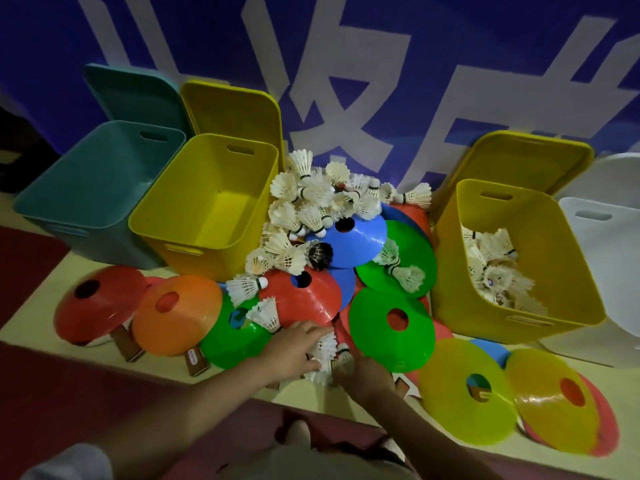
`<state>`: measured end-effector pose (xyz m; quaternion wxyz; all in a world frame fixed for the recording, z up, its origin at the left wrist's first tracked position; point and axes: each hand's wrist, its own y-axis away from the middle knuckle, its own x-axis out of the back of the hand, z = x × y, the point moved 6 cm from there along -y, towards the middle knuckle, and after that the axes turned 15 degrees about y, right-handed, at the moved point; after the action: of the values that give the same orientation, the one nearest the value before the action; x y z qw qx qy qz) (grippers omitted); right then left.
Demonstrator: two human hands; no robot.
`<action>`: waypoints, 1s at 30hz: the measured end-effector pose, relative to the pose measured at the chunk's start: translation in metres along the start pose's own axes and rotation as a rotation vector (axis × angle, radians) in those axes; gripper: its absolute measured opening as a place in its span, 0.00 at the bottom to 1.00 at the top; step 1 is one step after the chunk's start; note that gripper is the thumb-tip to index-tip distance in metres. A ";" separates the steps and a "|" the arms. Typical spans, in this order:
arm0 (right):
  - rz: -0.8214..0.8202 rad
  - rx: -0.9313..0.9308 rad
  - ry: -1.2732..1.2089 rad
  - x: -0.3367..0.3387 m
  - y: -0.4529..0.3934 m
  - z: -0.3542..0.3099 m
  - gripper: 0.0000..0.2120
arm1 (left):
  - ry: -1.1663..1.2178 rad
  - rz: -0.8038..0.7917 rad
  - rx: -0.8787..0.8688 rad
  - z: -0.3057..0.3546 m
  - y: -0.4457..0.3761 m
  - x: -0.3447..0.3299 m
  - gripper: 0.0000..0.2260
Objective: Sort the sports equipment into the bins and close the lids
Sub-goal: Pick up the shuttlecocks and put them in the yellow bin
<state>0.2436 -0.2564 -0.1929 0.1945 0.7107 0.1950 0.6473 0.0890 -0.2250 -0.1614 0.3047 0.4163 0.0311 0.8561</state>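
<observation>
A: Which step is this, would you say?

B: Gathering shuttlecocks. The left hand has its fingers curled round a small bunch of white shuttlecocks at the near edge of the heap, just in front of the red cone. The right hand is touching the same bunch from the other side; it looks to be pinching one, though its fingertips are hidden among the feathers, so I cannot tell for sure.

A: And where do they go?

B: Judging by what lies in it, the yellow bin to the right of the red cone, which already holds shuttlecocks (its lid leans against the wall behind it). The big pile sits behind the red cone, near the wall.

A: Any advice for doing it well?

B: Hold them by the cork ends or loosely round the skirts, since feathers probably crush easily. Lift clear of the green cone just right of the red one, so nothing snags. Take modest handfuls; strays may roll under the discs. The empty yellow bin and teal bin, left of the red cone, can wait for the cones
</observation>
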 end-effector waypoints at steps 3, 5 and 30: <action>0.039 -0.016 -0.068 0.002 0.002 0.000 0.22 | -0.019 0.056 -0.031 -0.004 -0.003 0.001 0.28; 0.057 -0.037 -0.121 0.004 0.004 0.004 0.22 | 0.060 0.106 -0.039 -0.006 -0.006 0.003 0.26; 0.806 0.210 -0.669 0.195 0.026 0.086 0.22 | 0.789 0.439 -0.064 0.079 -0.054 0.091 0.26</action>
<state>0.3468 -0.1775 -0.0217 -0.0902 0.9124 -0.1022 0.3859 0.1313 -0.1471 -0.0637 0.0934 0.0451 0.0296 0.9942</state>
